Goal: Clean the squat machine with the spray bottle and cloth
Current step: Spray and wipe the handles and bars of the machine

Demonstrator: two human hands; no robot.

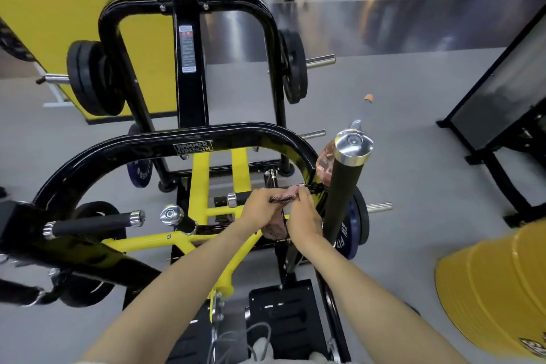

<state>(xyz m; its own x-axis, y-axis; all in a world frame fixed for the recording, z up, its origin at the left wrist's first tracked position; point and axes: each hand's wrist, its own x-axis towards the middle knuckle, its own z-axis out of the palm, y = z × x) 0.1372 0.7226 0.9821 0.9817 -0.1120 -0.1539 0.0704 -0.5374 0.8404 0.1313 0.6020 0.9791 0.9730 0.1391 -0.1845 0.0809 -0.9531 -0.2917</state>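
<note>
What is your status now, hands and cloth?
Left hand, right hand both pinch the cloth. Spray bottle rests unheld behind the upright handle. Handle close beside right hand.

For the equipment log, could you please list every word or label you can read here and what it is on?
"HAMMER STRENGTH": badge on the black curved bar.
Sticker on the black upright: too small to read.
Lettering on the blue weight plate: too blurred to read.

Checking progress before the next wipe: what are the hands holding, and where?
Left hand and right hand both pinch the pink patterned cloth by its upper edge; the rest hangs below.
</note>
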